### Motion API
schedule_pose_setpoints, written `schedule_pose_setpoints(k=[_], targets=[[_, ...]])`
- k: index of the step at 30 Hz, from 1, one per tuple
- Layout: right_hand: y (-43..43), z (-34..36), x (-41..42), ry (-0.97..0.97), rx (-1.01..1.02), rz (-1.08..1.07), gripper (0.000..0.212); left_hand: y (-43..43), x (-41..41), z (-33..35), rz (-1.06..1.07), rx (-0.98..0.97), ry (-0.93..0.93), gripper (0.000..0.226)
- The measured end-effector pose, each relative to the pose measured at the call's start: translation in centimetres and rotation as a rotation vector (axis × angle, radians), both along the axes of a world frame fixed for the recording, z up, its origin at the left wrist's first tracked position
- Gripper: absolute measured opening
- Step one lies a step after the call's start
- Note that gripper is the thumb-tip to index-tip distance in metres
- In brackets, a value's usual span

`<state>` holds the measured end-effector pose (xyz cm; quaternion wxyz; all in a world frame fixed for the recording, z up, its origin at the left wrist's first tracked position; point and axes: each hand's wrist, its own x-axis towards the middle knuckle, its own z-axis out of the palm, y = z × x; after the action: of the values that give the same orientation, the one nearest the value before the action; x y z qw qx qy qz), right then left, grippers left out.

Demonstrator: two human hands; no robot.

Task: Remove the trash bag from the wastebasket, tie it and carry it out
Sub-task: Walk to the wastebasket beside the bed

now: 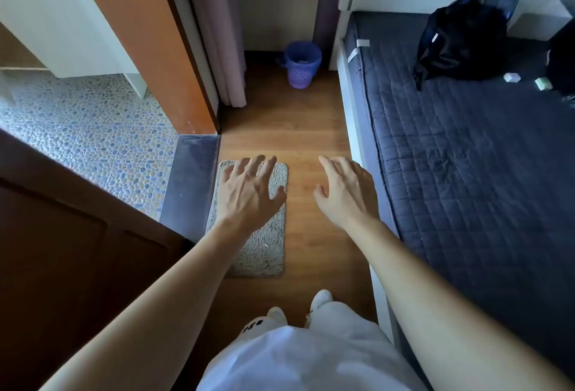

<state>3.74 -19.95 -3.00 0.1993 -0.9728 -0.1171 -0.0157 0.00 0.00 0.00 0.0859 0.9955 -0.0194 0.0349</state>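
Ahead, the purple wastebasket (301, 64) is seen on the wooden floor (298, 129) against the far wall, between a curtain (217, 32) and the bed (466, 147). The left hand (249, 193) and right hand (345, 191) are held out with fingers spread, nothing gripped, well apart from it.

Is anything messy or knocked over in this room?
Nothing stands out. The purple wastebasket stands upright in the far corner with nothing spilled around it. The grey mat lies flat by the doorway. A black backpack slumps on the bed, which seems ordinary.
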Motion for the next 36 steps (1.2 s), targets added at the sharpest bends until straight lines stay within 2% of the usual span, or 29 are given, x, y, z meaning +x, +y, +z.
schedule_pose_setpoints(k=[10,19,25,36], targets=[[-0.8,0.5,5.5,-0.025,-0.051,-0.043,0.057,-0.2,6.0,-0.6,-0.018,0.005,-0.018,0.065],[-4.7,2.1,17.4,-0.024,-0.096,-0.033,0.053,-3.8,18.2,-0.3,0.02,0.02,0.004,0.065],[-9.0,4.2,26.4,0.012,-0.01,-0.043,0.053,-7.1,27.1,0.2,0.062,0.006,-0.014,0.064],[-10.4,3.7,36.1,0.014,-0.019,-0.045,0.051,-8.9,36.1,-0.3,0.111,0.004,0.009,0.066]])
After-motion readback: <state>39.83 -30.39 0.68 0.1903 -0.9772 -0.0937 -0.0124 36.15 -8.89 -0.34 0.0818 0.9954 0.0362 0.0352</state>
